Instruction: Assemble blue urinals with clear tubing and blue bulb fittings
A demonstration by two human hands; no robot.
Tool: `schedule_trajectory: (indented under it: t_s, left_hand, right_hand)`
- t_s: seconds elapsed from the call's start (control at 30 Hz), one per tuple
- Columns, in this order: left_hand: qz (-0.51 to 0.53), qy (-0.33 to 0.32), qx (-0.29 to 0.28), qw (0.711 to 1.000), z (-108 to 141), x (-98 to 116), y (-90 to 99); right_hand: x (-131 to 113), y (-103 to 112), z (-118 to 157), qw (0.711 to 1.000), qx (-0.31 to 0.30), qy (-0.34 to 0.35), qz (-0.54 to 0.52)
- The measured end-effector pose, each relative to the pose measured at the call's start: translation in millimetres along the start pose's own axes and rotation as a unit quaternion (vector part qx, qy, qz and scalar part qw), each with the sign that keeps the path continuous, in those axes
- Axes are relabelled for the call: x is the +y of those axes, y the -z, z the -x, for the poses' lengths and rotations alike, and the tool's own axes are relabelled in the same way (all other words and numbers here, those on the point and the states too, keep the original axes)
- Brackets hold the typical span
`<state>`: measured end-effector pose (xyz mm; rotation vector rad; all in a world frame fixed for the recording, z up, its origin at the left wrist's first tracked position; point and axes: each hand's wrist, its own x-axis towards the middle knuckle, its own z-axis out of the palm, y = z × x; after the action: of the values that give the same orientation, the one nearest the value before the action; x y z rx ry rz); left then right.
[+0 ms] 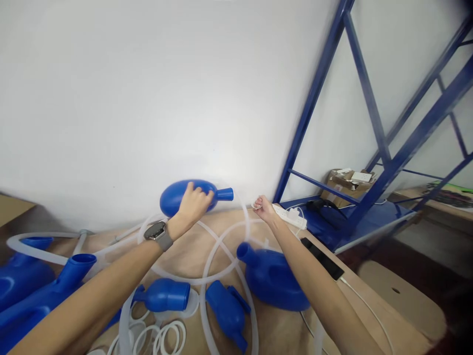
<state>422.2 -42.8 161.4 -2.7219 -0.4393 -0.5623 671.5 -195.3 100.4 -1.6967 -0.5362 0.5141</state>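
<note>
My left hand (194,203), with a grey watch on its wrist, grips a blue plastic bottle (172,197) from above. The bottle lies sideways against the wall, its narrow neck pointing right. To its right, my right hand (263,207) is closed around a small white ring (254,205), partly hidden by the fingers. Below my right forearm rests a blue jug (277,281) with a short spout. Two smaller blue funnel-like pieces, one lying flat (166,295) and one slanted (227,310), are on the table between my arms.
Translucent hose (207,281) loops across the brown-covered table. White rings (172,335) lie in front; more blue jugs (76,268) stand left. On the right are a power strip (291,217), a phone (322,258), a stool (402,293) and a blue metal frame (306,113).
</note>
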Motion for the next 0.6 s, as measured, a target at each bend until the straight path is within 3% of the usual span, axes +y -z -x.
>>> schedule_trajectory:
  t_s: [0.17, 0.23, 0.33, 0.47, 0.6]
  left_hand:
    - [0.030, 0.009, -0.054, 0.998, -11.3, -2.3, -18.4]
    - [0.049, -0.010, -0.080, 0.996, -21.2, 1.4, -31.2]
    - [0.078, -0.031, -0.106, 0.991, -38.1, 8.5, -49.9]
    - [0.113, -0.040, -0.102, 0.988, -69.0, 21.6, -66.0]
    - [0.141, -0.046, -0.082, 0.986, -113.4, 47.7, -76.6]
  right_hand:
    - [-25.4, 26.5, 38.7, 0.993, -0.023, 0.072, 0.093]
    - [-32.9, 45.5, 73.2, 0.984, -0.032, 0.113, 0.133]
    - [-30.1, 78.9, 147.2, 0.971, -0.030, 0.162, 0.175]
    - [18.7, 108.3, 259.5, 0.930, 0.014, 0.249, 0.269]
    - [97.1, 105.0, 344.4, 0.909, 0.110, 0.266, 0.302]
